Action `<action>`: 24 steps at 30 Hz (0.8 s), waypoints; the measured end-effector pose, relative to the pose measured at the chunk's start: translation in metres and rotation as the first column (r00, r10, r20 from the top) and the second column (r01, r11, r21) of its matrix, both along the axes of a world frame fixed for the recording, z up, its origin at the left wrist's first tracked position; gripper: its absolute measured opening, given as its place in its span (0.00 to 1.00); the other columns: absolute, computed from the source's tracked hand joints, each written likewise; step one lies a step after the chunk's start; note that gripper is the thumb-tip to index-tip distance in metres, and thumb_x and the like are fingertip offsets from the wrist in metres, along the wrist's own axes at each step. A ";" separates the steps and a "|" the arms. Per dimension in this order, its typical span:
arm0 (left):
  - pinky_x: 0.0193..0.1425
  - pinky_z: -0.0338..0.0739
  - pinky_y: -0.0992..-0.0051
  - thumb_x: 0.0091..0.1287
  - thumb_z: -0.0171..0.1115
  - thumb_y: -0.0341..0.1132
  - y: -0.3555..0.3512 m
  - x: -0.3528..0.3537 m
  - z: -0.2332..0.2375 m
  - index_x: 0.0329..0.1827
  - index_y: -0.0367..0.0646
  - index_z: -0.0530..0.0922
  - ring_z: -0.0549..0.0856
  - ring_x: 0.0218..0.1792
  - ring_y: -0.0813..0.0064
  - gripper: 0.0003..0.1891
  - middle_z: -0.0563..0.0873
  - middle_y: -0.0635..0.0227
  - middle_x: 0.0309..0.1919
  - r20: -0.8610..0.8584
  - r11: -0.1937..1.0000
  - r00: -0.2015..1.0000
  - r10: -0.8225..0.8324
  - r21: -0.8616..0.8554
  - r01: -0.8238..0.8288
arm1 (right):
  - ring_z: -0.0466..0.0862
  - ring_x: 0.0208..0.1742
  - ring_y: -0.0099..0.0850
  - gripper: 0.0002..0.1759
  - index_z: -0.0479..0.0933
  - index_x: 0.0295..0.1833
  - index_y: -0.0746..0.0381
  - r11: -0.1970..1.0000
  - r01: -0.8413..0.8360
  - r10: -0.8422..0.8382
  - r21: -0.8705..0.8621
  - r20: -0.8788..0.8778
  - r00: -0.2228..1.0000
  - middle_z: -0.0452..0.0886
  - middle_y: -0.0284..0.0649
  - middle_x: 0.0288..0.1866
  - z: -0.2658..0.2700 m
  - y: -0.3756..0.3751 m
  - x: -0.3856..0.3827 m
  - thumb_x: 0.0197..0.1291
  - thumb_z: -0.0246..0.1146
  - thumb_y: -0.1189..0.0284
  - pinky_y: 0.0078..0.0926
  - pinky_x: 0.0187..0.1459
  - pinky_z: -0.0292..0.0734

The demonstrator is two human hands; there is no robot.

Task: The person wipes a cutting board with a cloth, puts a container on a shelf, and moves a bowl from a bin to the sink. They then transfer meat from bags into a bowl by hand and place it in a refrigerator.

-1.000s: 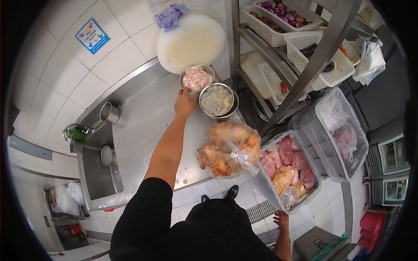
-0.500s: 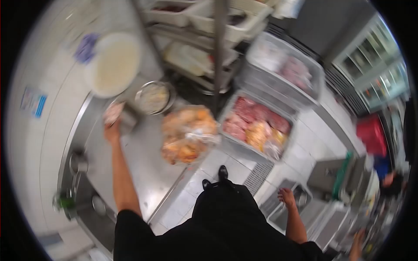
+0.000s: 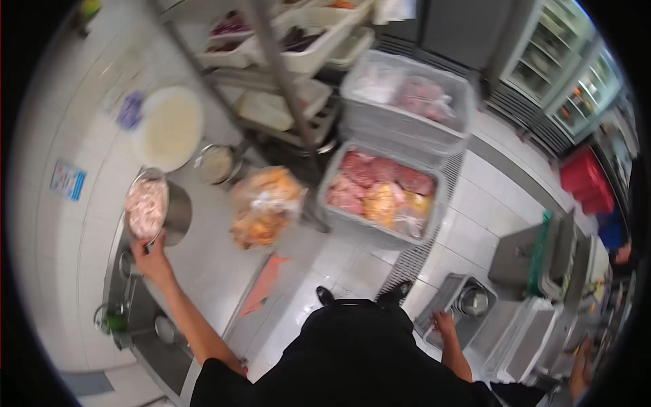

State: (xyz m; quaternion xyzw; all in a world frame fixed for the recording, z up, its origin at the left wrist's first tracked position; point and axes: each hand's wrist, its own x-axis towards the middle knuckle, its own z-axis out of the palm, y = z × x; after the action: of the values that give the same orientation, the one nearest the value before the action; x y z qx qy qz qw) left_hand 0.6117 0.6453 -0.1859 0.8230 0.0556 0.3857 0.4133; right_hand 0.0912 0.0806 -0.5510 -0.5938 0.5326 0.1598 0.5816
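My left hand (image 3: pixel 152 259) grips the near rim of a tall steel pot (image 3: pixel 178 214), thumb and fingers pinched over its edge. The pot is filled with pale pink, chunky food (image 3: pixel 146 207) and leans toward the tiled wall on the steel counter (image 3: pixel 203 268). Beyond it stands a large white tub (image 3: pixel 171 129) of cream-coloured contents, with a small metal pot (image 3: pixel 217 165) to its right. A clear bag of orange-brown food (image 3: pixel 266 207) lies on the counter. My right hand (image 3: pixel 444 323) hangs low with loosely bent fingers, overlapping a grey bin's edge in this view, and holds nothing visible.
Grey crates hold bagged red and yellow meat (image 3: pixel 386 188) and pale bags (image 3: pixel 410 95). A metal rack (image 3: pixel 288 102) rises behind the counter. Metal bowls (image 3: pixel 472 300) lie in the grey bin (image 3: pixel 441 298). A sink (image 3: pixel 146 349) is at left; another person's hand (image 3: pixel 582 363) shows at right.
My left hand and the pot have shifted left and nearer in view, with the pot's contents now showing more fully. My right hand has lowered slightly, and the whole view has turned.
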 end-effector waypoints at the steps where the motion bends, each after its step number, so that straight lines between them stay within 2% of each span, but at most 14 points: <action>1: 0.45 0.69 0.76 0.49 0.76 0.30 -0.019 -0.008 0.003 0.29 0.40 0.73 0.72 0.37 0.75 0.15 0.76 0.70 0.34 -0.060 0.999 0.998 0.031 0.022 -0.030 | 0.79 0.27 0.27 0.15 0.76 0.43 0.64 0.998 -0.053 0.055 -0.042 0.042 0.998 0.79 0.38 0.32 -0.003 -0.022 0.004 0.63 0.59 0.62 0.21 0.25 0.73; 2: 0.43 0.69 0.77 0.50 0.76 0.30 -0.038 -0.015 0.002 0.29 0.40 0.73 0.72 0.36 0.76 0.15 0.75 0.71 0.32 -0.064 0.997 0.997 -0.046 -0.066 0.042 | 0.78 0.26 0.24 0.15 0.76 0.44 0.65 0.996 0.086 -0.079 -0.025 0.197 0.977 0.80 0.38 0.32 0.006 -0.035 0.015 0.64 0.59 0.62 0.21 0.24 0.71; 4: 0.41 0.69 0.78 0.51 0.75 0.30 -0.106 -0.038 0.002 0.30 0.40 0.73 0.72 0.34 0.77 0.15 0.75 0.72 0.30 -0.071 0.973 0.983 -0.169 -0.174 0.154 | 0.80 0.30 0.25 0.18 0.77 0.50 0.63 0.996 0.071 -0.059 -0.049 0.219 0.974 0.82 0.36 0.36 0.041 -0.073 0.037 0.65 0.59 0.60 0.23 0.30 0.74; 6: 0.39 0.69 0.78 0.53 0.74 0.30 -0.187 -0.058 0.012 0.32 0.40 0.73 0.73 0.33 0.78 0.15 0.75 0.72 0.28 -0.131 0.948 0.966 -0.223 -0.261 0.184 | 0.82 0.34 0.26 0.19 0.77 0.51 0.63 0.993 0.092 -0.070 -0.069 0.279 0.958 0.83 0.36 0.38 0.066 -0.112 0.052 0.65 0.59 0.59 0.25 0.33 0.76; 8: 0.39 0.69 0.78 0.53 0.74 0.30 -0.243 -0.067 0.004 0.33 0.40 0.73 0.73 0.33 0.78 0.15 0.75 0.72 0.29 -0.161 0.931 0.943 -0.292 -0.273 0.242 | 0.83 0.36 0.26 0.19 0.78 0.51 0.64 0.986 0.010 0.047 -0.166 0.335 0.941 0.83 0.37 0.40 0.068 -0.156 0.052 0.65 0.58 0.59 0.25 0.35 0.76; 10: 0.39 0.69 0.77 0.53 0.74 0.30 -0.303 -0.066 -0.009 0.33 0.40 0.73 0.73 0.34 0.77 0.15 0.75 0.72 0.29 -0.207 0.915 0.915 -0.345 -0.290 0.279 | 0.83 0.35 0.27 0.17 0.80 0.46 0.68 0.972 0.077 0.017 -0.221 0.393 0.920 0.84 0.40 0.37 0.096 -0.187 0.064 0.63 0.58 0.64 0.26 0.38 0.79; 12: 0.41 0.70 0.76 0.52 0.74 0.30 -0.358 -0.067 -0.025 0.32 0.40 0.72 0.74 0.34 0.76 0.15 0.76 0.71 0.31 -0.251 0.884 0.862 -0.441 -0.285 0.369 | 0.83 0.36 0.27 0.16 0.80 0.46 0.68 0.980 0.060 0.034 -0.188 0.458 0.888 0.85 0.40 0.37 0.115 -0.217 0.075 0.63 0.58 0.65 0.24 0.40 0.79; 13: 0.44 0.70 0.74 0.49 0.75 0.30 -0.381 -0.061 -0.038 0.31 0.41 0.73 0.74 0.37 0.74 0.16 0.77 0.70 0.33 -0.217 0.887 0.861 -0.461 -0.150 0.437 | 0.83 0.37 0.27 0.17 0.81 0.45 0.68 0.979 0.034 0.067 -0.200 0.480 0.875 0.85 0.40 0.36 0.139 -0.228 0.083 0.63 0.58 0.64 0.25 0.42 0.78; 15: 0.45 0.70 0.73 0.47 0.76 0.29 -0.446 -0.066 -0.041 0.30 0.41 0.73 0.75 0.38 0.74 0.16 0.77 0.69 0.34 -0.201 0.858 0.836 -0.511 -0.067 0.508 | 0.83 0.38 0.27 0.18 0.81 0.43 0.68 0.969 0.028 0.099 -0.245 0.490 0.866 0.85 0.40 0.35 0.150 -0.256 0.093 0.63 0.58 0.63 0.25 0.43 0.78; 16: 0.47 0.71 0.72 0.44 0.77 0.28 -0.482 -0.070 -0.039 0.29 0.40 0.73 0.75 0.40 0.73 0.17 0.78 0.68 0.35 -0.186 0.833 0.821 -0.540 0.017 0.553 | 0.83 0.38 0.27 0.18 0.82 0.42 0.68 0.957 0.000 0.152 -0.291 0.499 0.853 0.85 0.39 0.34 0.157 -0.270 0.104 0.63 0.58 0.62 0.25 0.44 0.77; 18: 0.49 0.71 0.73 0.40 0.78 0.27 -0.551 -0.070 -0.041 0.28 0.39 0.73 0.77 0.42 0.71 0.18 0.79 0.67 0.38 -0.114 0.742 0.737 -0.666 0.005 0.671 | 0.82 0.37 0.27 0.21 0.82 0.40 0.68 0.958 0.020 0.137 -0.287 0.516 0.846 0.85 0.39 0.33 0.195 -0.291 0.122 0.64 0.58 0.58 0.25 0.45 0.76; 20: 0.51 0.72 0.72 0.38 0.78 0.24 -0.618 -0.071 -0.038 0.28 0.38 0.73 0.78 0.45 0.69 0.19 0.79 0.66 0.42 -0.171 0.666 0.655 -0.736 -0.003 0.746 | 0.82 0.38 0.26 0.21 0.82 0.39 0.67 0.964 0.039 0.112 -0.264 0.533 0.838 0.85 0.39 0.33 0.218 -0.320 0.136 0.65 0.58 0.57 0.24 0.45 0.75; 23: 0.54 0.73 0.71 0.38 0.77 0.24 -0.721 -0.076 -0.031 0.26 0.38 0.73 0.78 0.50 0.68 0.18 0.78 0.65 0.43 -0.148 0.559 0.545 -0.825 -0.078 0.826 | 0.81 0.40 0.26 0.22 0.81 0.43 0.67 0.969 0.046 0.108 -0.241 0.585 0.804 0.85 0.37 0.37 0.243 -0.370 0.161 0.67 0.56 0.56 0.25 0.47 0.75; 24: 0.55 0.73 0.70 0.38 0.77 0.23 -0.755 -0.072 -0.037 0.25 0.38 0.73 0.78 0.52 0.66 0.18 0.78 0.63 0.46 -0.094 0.446 0.436 -0.895 -0.194 0.874 | 0.81 0.42 0.26 0.23 0.81 0.45 0.66 0.976 0.066 0.082 -0.208 0.626 0.775 0.84 0.37 0.40 0.253 -0.388 0.172 0.67 0.55 0.56 0.25 0.47 0.75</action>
State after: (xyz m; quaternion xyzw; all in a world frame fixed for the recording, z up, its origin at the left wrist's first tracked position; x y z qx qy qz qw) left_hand 0.5398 -0.1097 -0.2228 0.7361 -0.3233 0.0310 0.5939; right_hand 0.2637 -0.3074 -0.2981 -0.6753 0.3184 -0.1056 0.6568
